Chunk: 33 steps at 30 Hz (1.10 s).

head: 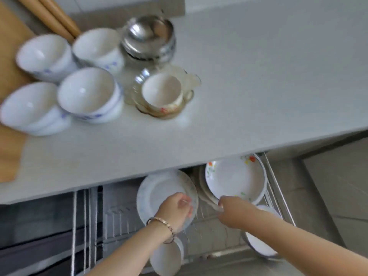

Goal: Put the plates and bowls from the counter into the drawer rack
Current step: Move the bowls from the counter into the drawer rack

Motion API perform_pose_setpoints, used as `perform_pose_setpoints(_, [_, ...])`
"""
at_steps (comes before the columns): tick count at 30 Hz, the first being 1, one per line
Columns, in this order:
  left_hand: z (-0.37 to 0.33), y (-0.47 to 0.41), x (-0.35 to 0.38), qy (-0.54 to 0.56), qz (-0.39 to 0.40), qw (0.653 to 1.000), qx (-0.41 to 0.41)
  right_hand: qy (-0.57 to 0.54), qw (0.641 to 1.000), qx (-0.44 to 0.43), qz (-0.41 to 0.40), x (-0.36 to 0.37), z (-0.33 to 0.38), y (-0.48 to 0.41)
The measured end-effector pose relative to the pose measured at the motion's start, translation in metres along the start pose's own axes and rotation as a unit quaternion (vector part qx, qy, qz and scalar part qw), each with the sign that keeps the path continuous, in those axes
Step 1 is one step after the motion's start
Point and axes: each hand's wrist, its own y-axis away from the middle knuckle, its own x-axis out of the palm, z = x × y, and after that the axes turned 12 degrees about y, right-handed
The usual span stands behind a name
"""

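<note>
Plates being slotted into the drawer rack (pixel 199 224)

A pale plate (pixel 159 193) is gripped upright by the left hand (pixel 176 211); the right hand (pixel 232 213) pinches another's rim. Next, the stacked bowls (pixel 87 92) must be fetched from the counter (pixel 258 76).

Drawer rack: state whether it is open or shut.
Open: the drawer rack is pulled out below the counter, plates standing in it.

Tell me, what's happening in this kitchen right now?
A person is putting dishes away into a pulled-out drawer rack under the counter. The left hand, wearing a bracelet, holds a pale plate upright in the rack. The right hand grips the rim of another dish beside a flowered plate already standing there. Stacks of white bowls and steel bowls still wait on the counter.
</note>
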Motion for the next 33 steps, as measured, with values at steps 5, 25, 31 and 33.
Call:
perform_pose_setpoints(5, [-0.042,0.015,-0.118,0.054,-0.123,0.988,0.083,-0.101,0.978,-0.079,-0.164,-0.084,0.091,0.006])
perform_pose_setpoints(25, [-0.023,0.027,-0.247,0.199,-0.163,0.965,0.058,-0.629,0.770,-0.067,-0.082,-0.143,0.260,-0.052])
perform_pose_setpoints(31, [-0.057,0.053,-0.222,0.270,-0.089,0.958,0.042,-0.499,0.861,-0.085,-0.048,-0.095,0.192,0.002])
perform_pose_setpoints(33, [-0.056,0.062,-0.202,0.220,-0.074,0.973,0.016,-0.460,0.879,-0.109,-0.050,-0.081,0.163,0.019])
